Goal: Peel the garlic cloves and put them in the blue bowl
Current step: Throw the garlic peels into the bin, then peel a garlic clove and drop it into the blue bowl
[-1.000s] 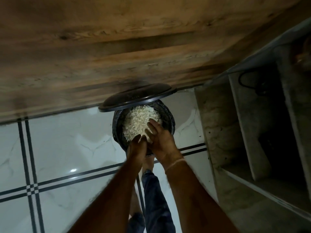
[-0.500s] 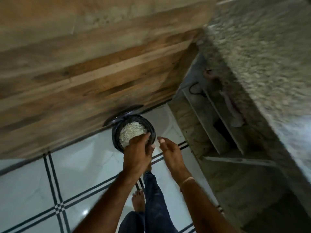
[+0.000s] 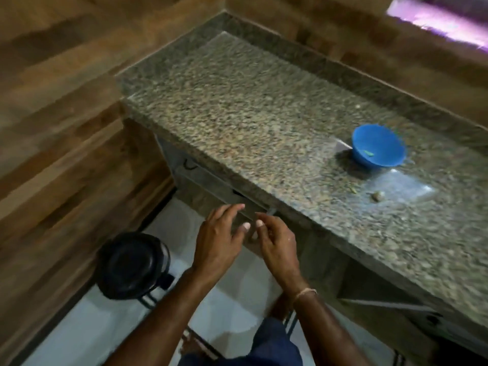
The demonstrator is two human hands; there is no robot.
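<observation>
Your left hand and right hand have come up from the pedal bin, now lidded near left, each grip slack and empty; peels look binned, and the blue bowl waits far right on the worktop.

The left hand, fingers spread, and the right hand, loosely curled, hover close together below the speckled counter edge. A blue bowl sits on the counter. A lidded black bin stands on the floor.
</observation>
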